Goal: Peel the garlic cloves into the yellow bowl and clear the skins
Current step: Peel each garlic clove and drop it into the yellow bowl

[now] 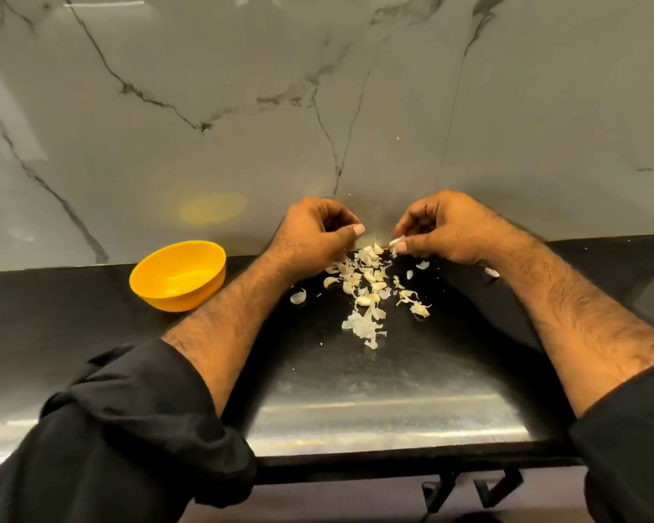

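- A glossy grey marble-look wall panel (242, 88) with dark veins rises behind the counter, catching pale reflections of overhead light.
- The black speckled countertop (53, 315) shows a bright sheen along its front edge.
- Black metal brackets (499, 488) hang beneath the counter.

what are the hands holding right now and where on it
The right hand pinches a small pale garlic clove at its end, between thumb and fingertips. The left hand is curled; nothing visible in it.

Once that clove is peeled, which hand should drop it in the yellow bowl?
Probably the left hand: the yellow bowl sits to its left on the counter, while the right hand, pinching the clove, would have to cross over the left arm.
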A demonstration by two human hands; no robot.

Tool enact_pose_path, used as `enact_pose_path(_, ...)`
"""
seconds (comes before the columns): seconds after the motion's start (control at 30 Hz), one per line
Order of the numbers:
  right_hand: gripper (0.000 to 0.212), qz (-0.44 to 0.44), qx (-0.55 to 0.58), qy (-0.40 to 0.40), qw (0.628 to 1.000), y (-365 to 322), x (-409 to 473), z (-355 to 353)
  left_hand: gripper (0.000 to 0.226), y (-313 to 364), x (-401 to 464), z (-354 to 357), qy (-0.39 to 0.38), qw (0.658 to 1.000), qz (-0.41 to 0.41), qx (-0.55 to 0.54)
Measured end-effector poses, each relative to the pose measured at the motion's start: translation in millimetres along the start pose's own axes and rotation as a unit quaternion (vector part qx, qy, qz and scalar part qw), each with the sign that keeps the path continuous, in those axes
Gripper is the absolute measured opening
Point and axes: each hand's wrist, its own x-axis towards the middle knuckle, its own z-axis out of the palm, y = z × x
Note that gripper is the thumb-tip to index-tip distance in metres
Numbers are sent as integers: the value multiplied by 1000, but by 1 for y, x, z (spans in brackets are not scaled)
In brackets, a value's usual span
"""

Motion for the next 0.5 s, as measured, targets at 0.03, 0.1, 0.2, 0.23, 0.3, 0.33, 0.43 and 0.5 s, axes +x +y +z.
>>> enact_pose_path(0.03, 12, 6, -22, 12, 1000, -1, -1, -1, 8, 0, 0, -1, 0, 1000, 5, -3)
enact_pose_path(0.1, 10, 14, -99, 19, 995, -2, -3, 0, 10, 3, -1, -2, 2, 1000, 15, -11)
enact_pose_path(0.2, 19, 26, -191, -7, 981, -7, -4, 11, 12, 6, -4, -2, -3, 1000, 21, -21)
enact_pose_path(0.23, 21, 27, -206, -13, 978, -9, -4, 14, 12, 6, -5, -3, -6, 1000, 21, -21)
enact_pose_path(0.3, 19, 22, -220, -19, 975, -13, -5, 17, 14, 5, -6, -5, -7, 999, 22, -23)
enact_pose_path(0.33, 18, 18, -219, -20, 975, -14, -7, 17, 14, 5, -6, -7, -5, 999, 24, -25)
enact_pose_path(0.43, 23, 8, -189, -16, 982, -15, -10, 12, 14, 4, -4, -11, 4, 999, 26, -32)
enact_pose_path(0.5, 26, 7, -177, -21, 984, -14, -12, 10, 14, 4, -4, -13, 4, 999, 26, -32)
